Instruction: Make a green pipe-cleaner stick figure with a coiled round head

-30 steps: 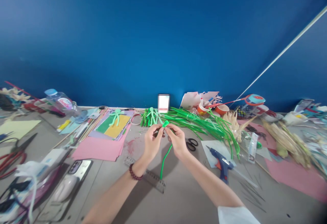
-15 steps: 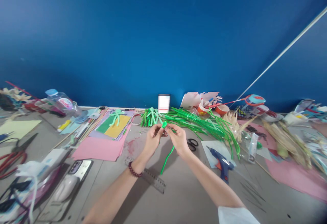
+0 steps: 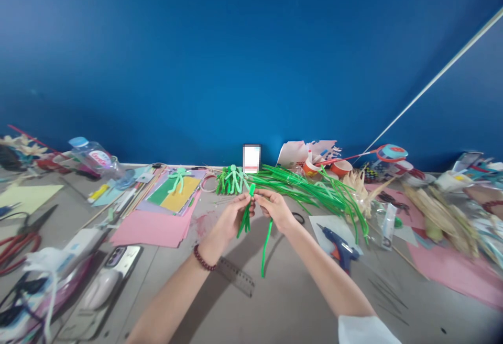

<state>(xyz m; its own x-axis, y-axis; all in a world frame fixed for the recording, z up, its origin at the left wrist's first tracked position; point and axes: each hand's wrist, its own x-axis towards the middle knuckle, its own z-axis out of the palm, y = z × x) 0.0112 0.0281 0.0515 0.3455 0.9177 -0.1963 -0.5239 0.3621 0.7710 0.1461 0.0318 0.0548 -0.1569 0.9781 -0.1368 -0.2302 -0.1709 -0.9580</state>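
Observation:
Both my hands are raised over the grey table (image 3: 283, 302) and pinch a green pipe cleaner (image 3: 266, 250) between them. My left hand (image 3: 231, 217), with a bead bracelet on its wrist, grips the looped top and a short doubled part that hangs below it. My right hand (image 3: 278, 209) pinches the same piece just to the right, and a long green tail hangs down from it. Behind my hands lie a heap of green pipe cleaners (image 3: 314, 189) and small green pipe-cleaner figures (image 3: 232, 179).
A blue glue gun (image 3: 338, 244) and black scissors lie right of my hands, a clear ruler (image 3: 236, 276) below them. Pink paper (image 3: 153, 226), coloured sheets, a phone (image 3: 121, 257), red scissors (image 3: 18, 239) and a water bottle (image 3: 94, 156) are at left. Cups and dried husks stand at right.
My hands have risen slightly and drawn the pipe cleaner apart. A short doubled part now hangs under my left hand, and the long tail has swung to the right under my right hand.

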